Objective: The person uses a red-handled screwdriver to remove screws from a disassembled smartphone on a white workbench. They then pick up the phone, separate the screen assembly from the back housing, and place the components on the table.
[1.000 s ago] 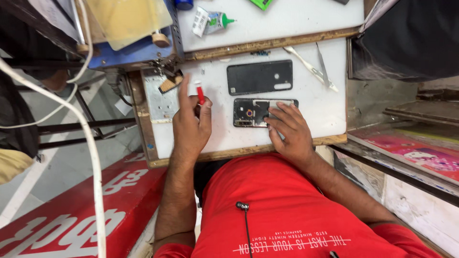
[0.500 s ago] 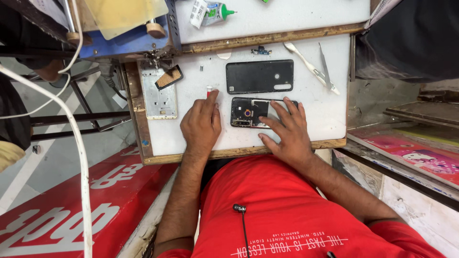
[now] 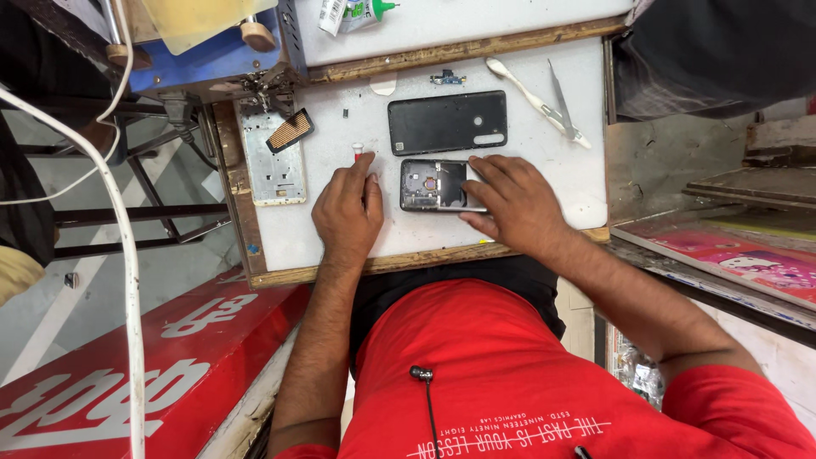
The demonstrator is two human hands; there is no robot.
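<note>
Both hands lie on the white tabletop (image 3: pixel 544 127). On the left, the hand (image 3: pixel 347 212) rests knuckles up with its fingers curled loosely over a small red-and-white tool (image 3: pixel 358 152), whose tip sticks out past the fingertips; how firmly the tool is gripped cannot be told. On the right, the hand (image 3: pixel 514 200) is open, fingers spread flat, pressing on the right end of an opened phone (image 3: pixel 432 184) that lies with its inner parts showing, just beside the left hand.

Just beyond the phone lies its black back cover (image 3: pixel 448 121), flat and apart from both hands. A small circuit part (image 3: pixel 447 79) sits near the far edge above the cover. To the right of the cover lie a white plastic pry tool (image 3: pixel 520 87) and metal tweezers (image 3: pixel 562 104), their ends touching or nearly so. At the tabletop's left edge a silver phone frame (image 3: pixel 274 174) lies flat, with a small brown-meshed piece (image 3: pixel 291 130) resting on its far end. A white cable (image 3: pixel 119 246) runs down the left of the view.
</note>
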